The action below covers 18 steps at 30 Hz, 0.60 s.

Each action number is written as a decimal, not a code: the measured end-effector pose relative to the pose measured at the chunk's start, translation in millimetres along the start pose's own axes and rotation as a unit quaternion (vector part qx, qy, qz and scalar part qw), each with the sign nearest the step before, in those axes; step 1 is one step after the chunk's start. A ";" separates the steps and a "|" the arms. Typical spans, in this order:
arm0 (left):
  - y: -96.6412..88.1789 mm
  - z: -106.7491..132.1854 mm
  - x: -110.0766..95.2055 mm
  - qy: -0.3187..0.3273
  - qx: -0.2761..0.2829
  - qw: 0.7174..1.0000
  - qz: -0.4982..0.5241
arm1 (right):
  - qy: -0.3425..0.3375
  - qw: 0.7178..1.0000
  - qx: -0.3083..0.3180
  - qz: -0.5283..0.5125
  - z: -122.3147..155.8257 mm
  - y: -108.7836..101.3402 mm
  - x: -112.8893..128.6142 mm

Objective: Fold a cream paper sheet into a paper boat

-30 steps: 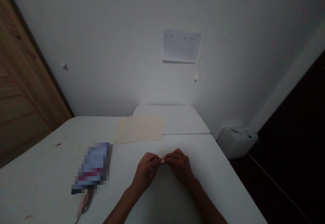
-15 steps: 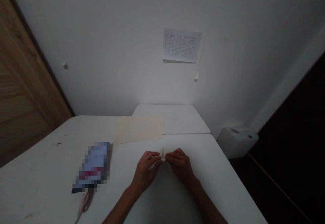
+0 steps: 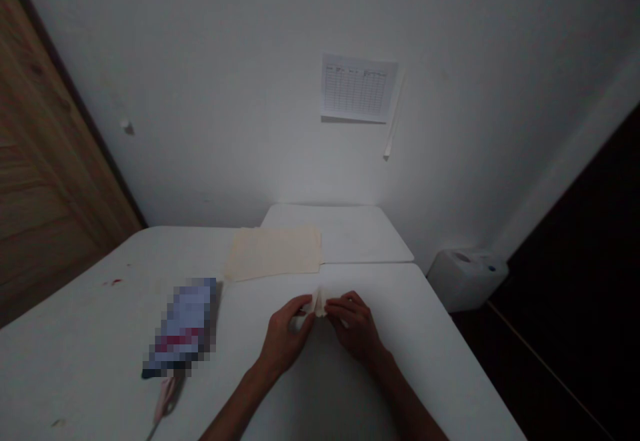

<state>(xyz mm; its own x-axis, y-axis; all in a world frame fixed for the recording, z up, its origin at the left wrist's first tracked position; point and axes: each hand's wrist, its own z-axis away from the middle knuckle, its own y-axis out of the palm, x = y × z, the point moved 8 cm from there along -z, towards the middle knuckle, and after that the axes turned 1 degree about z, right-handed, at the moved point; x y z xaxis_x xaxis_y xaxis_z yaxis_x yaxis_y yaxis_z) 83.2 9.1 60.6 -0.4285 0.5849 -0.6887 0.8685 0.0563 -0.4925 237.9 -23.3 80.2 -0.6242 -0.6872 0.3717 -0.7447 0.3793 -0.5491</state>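
A small piece of folded cream paper (image 3: pixel 319 302) is held up between my two hands, just above the white table. My left hand (image 3: pixel 286 331) grips its left side, thumb below and fingers above. On the right side, the fingers and thumb of my right hand (image 3: pixel 354 321) pinch the paper. Creases run up its middle; the parts under my fingertips are hidden. Beyond my hands, flat cream sheets (image 3: pixel 275 253) lie on the table, their edges slightly out of line.
On the white table (image 3: pixel 240 334), a blurred-out blue and red packet (image 3: pixel 185 324) lies to the left, with pink-handled scissors (image 3: pixel 165 398) partly beside it. A printed chart (image 3: pixel 357 88) hangs on the wall. A white container (image 3: pixel 467 278) stands beyond the table's right edge.
The fingers of my left hand have opened a little and shifted on the paper, and more of the folded paper shows. My right hand is nearly unmoved.
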 end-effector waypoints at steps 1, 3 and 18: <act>0.3 -0.1 0.5 -0.007 0.002 1.000 0.004 | 0.003 1.000 0.001 -0.002 -0.5 -0.5 1.3; 0.5 0.1 0.9 -0.013 0.005 1.000 0.008 | 0.007 1.000 -0.001 -0.003 -1.2 -1.3 3.8; -2.4 -1.1 2.1 -0.008 0.005 0.999 0.031 | 0.032 0.998 -0.054 0.001 -2.0 -11.8 -4.5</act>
<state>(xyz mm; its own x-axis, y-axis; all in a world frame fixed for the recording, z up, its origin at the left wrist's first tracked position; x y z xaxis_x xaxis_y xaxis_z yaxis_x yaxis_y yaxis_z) 80.5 11.1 61.0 -0.3773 0.5744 -0.7265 0.8914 0.0125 -0.4530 249.1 -23.4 86.5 -0.6369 -0.6467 0.4197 -0.7625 0.4479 -0.4669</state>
